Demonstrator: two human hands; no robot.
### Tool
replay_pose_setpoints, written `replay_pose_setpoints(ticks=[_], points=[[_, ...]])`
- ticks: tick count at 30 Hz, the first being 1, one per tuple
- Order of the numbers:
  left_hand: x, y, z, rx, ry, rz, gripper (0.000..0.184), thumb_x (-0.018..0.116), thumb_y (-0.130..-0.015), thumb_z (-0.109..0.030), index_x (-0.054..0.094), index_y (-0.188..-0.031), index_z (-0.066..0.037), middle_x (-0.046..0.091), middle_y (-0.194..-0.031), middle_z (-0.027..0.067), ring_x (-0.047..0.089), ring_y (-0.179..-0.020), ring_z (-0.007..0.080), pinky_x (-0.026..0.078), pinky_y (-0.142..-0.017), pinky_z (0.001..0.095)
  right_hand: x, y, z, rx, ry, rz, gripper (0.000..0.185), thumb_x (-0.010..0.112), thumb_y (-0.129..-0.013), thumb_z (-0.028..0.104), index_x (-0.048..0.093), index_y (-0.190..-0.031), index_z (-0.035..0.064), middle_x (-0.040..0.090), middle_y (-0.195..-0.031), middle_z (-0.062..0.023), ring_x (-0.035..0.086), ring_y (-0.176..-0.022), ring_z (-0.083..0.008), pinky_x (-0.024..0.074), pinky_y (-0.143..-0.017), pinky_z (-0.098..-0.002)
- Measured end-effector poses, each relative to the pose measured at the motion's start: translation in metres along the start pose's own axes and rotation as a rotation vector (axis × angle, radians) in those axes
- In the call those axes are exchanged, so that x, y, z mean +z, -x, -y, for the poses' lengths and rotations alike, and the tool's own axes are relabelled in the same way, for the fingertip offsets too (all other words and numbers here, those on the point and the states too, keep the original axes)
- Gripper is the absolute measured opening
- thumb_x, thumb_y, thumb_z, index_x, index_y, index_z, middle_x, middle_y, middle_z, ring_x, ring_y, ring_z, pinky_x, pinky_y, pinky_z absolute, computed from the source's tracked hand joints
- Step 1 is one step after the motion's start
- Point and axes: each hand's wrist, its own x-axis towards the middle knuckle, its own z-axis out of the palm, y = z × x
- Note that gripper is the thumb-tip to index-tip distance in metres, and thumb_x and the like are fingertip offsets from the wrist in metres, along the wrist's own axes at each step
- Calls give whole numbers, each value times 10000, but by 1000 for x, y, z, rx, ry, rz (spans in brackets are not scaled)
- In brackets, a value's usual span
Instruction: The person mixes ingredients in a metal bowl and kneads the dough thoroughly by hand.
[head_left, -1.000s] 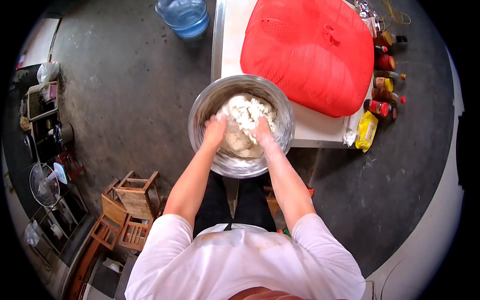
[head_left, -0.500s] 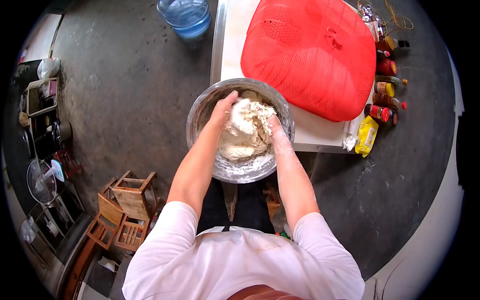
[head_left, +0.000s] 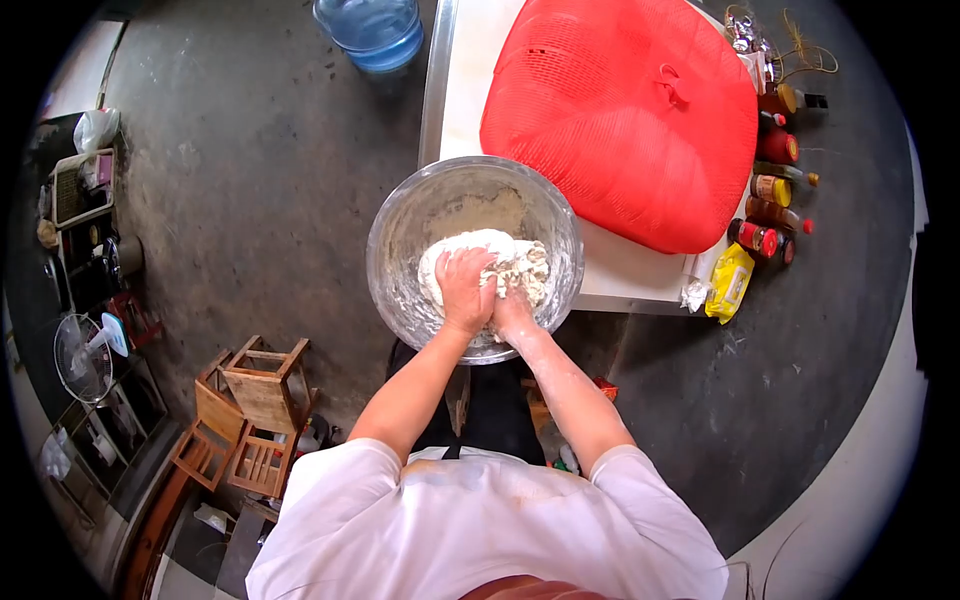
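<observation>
A shaggy, floury lump of dough (head_left: 520, 262) lies in a large metal bowl (head_left: 400, 215) in front of me. The dough is smoother and whiter on its left and ragged on its right. My left hand (head_left: 466, 288) rests flat on top of it, open, with fingers stretched forward. Beside it, my right hand (head_left: 513, 312) presses against the near right side of the dough. Its fingers are mostly hidden by dough, so its grip does not show. Dry flour clings to the bowl's inner wall and to my right forearm.
Beyond the bowl, a red mesh cover (head_left: 620, 120) sits on a white table (head_left: 625, 265). Bottles and jars (head_left: 770, 190) line its right side, with a yellow packet (head_left: 731, 283) nearby. A blue water jug (head_left: 375, 35) stands at the upper left, wooden chairs (head_left: 265, 400) at the lower left.
Both hands have come from the two sides of the dough to its near part, close together. The left hand now lies on top, and the dough sits nearer the bowl's front.
</observation>
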Motion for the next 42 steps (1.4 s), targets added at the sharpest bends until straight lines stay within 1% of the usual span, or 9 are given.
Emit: replay_pose_setpoints(ticks=[2, 8, 10, 12, 20, 23, 30, 33, 42], points=[[12, -8, 10, 85, -215, 30, 319, 559, -697, -204, 514, -998, -107, 525, -1063, 87, 428, -1051, 295, 194, -966, 482, -16, -18, 7, 218, 212, 426, 460, 510, -759, 242, 465, -1167, 35, 487, -1166, -211, 468, -1066, -364, 360, -923, -416], [32, -33, 40, 53, -349, 15, 404, 623, -655, -270, 477, -1013, -152, 462, -1123, 50, 371, -1098, 275, 147, -984, 532, -12, -57, -10, 93, 491, 392, 366, 439, -792, 211, 546, -1047, -29, 553, -1043, -237, 529, -969, -355, 405, -862, -410], [34, -39, 42, 14, -434, 15, 398, 617, -666, -281, 477, -1015, -149, 465, -1120, 43, 374, -1093, 274, 148, -981, 535, -16, -60, -4, 272, 107, 67, 301, 410, -815, 195, 577, -993, 20, 574, -989, -220, 535, -959, -344, 423, -828, -404], [39, -41, 45, 8, -432, -14, 396, 616, -672, -304, 481, -1014, -157, 459, -1130, 36, 364, -1107, 259, 147, -979, 536, -39, -68, 5, 224, 142, 334, 350, 505, -766, 170, 522, -1074, 4, 549, -991, -265, 528, -944, -372, 412, -844, -400], [5, -69, 61, -362, 316, 214, 696, 707, -606, -301, 412, -1225, -177, 362, -1244, 154, 301, -1186, 317, 174, -1021, 408, -73, -12, 26, 111, -1004, 109, 569, 677, -688, 155, 463, -1200, 24, 527, -1153, -83, 483, -1042, -158, 385, -899, -294], [-28, -63, 37, -216, -107, 393, 911, 735, -574, -346, 268, -1341, -191, 145, -1386, 212, 178, -1257, 400, 178, -1027, 449, -68, -2, 24, 1, -862, 22, 576, 663, -713, 160, 434, -1227, 35, 490, -1203, -99, 452, -1106, -196, 347, -948, -313], [-49, -43, 12, -385, -564, 681, 1030, 733, -568, -358, 130, -1368, -116, 148, -1390, 204, 216, -1246, 391, 200, -983, 558, -43, -11, 12, -27, -513, -76, 581, 689, -659, 272, 496, -1148, 26, 496, -1182, -151, 469, -1087, -269, 355, -933, -347], [-36, -47, 22, -368, -582, 602, 1012, 732, -572, -316, 140, -1359, -84, 238, -1334, 208, 297, -1185, 389, 331, -910, 530, -35, -21, 8, -22, 382, 379, 366, 629, -634, 209, 611, -951, 26, 556, -1047, -209, 525, -965, -329, 395, -867, -395], [-33, -76, 23, -626, -449, 476, 703, 684, -614, -200, 341, -1209, -50, 445, -1097, 259, 451, -1013, 420, 408, -840, 441, -3, -79, -16, 123, 424, 255, 386, 379, -845, 262, 625, -899, -31, 585, -1006, -189, 558, -932, -320, 421, -850, -375]])
